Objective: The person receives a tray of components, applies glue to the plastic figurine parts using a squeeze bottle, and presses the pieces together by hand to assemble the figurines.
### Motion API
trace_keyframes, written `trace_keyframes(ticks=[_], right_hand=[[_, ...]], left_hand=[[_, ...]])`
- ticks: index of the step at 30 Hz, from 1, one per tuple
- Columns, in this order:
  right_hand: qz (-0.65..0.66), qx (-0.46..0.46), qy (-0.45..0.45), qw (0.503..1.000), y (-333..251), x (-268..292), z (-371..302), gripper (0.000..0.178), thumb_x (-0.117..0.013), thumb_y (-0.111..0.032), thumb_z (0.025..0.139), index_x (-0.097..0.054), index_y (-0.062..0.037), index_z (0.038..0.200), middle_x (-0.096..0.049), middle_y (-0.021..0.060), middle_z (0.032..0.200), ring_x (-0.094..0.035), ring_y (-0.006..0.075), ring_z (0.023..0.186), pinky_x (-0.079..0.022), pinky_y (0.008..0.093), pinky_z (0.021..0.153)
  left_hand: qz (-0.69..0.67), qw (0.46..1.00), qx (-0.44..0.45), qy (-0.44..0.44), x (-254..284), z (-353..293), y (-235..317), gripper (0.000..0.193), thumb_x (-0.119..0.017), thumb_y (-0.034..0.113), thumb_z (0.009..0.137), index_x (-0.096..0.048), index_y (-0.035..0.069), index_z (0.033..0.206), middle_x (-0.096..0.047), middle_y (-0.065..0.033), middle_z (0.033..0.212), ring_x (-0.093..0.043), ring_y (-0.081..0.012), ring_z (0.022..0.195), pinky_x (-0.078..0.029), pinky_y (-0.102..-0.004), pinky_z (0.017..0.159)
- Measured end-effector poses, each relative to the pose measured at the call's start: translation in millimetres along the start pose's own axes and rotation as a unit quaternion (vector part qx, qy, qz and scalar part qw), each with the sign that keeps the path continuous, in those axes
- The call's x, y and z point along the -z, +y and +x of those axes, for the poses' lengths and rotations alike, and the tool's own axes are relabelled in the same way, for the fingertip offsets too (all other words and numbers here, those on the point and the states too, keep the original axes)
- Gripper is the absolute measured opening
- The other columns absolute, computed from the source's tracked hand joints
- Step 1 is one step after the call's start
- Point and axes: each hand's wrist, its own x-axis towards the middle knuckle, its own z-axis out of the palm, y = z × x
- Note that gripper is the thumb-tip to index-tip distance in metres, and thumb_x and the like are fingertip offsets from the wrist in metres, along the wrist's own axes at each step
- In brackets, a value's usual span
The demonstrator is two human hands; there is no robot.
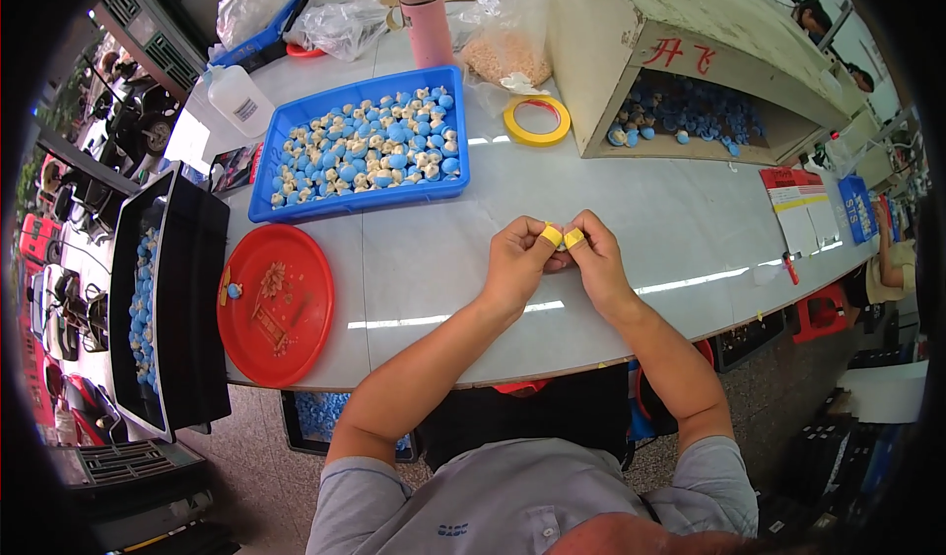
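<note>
My left hand [522, 257] and my right hand [597, 259] meet above the table, both closed, with yellow tape around the thumbs. Pinched between the fingertips is a small light-blue piece [563, 244], mostly hidden by the thumbs, so its full shape does not show. Beyond my hands to the left, a blue tray [360, 203] holds many small blue-and-cream figure pieces [367, 146]. A red round plate [313, 304] lies nearer on the left, with one blue-and-cream piece [235, 291] at its left side.
An open-fronted box [591, 72] with blue pieces inside stands at the far right. Near it are a yellow tape roll [537, 142], a bag of beige pieces [507, 57] and a pink bottle [424, 23]. A black crate [187, 378] stands left of the table [434, 289].
</note>
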Motion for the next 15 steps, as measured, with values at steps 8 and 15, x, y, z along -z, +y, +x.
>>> trace_keyframes(ticks=[8,15], right_hand=[[-0.006,0.023,0.017,1.0,3.4,-2.5,-1.4,0.021,-0.05,-0.016,0.101,-0.045,-0.0068,0.083,-0.048,-0.0039,0.077,-0.04,0.004,0.073,-0.039,0.0221,0.064],[-0.007,0.03,0.032,0.999,8.4,-5.2,-3.6,0.022,-0.048,-0.014,0.101,-0.041,-0.0071,0.081,-0.044,-0.0035,0.076,-0.037,0.0048,0.073,-0.038,0.0228,0.064]], left_hand=[[-0.022,0.999,0.03,0.021,-6.3,-3.0,3.4,0.023,-0.061,0.021,0.097,-0.06,-0.001,0.102,-0.066,-0.0081,0.091,-0.065,-0.0134,0.077,-0.055,-0.0267,0.074],[-0.03,0.999,0.025,0.013,-6.0,-2.3,0.1,0.021,-0.061,0.02,0.096,-0.062,-0.001,0.099,-0.066,-0.0076,0.09,-0.064,-0.0126,0.075,-0.055,-0.0264,0.073]])
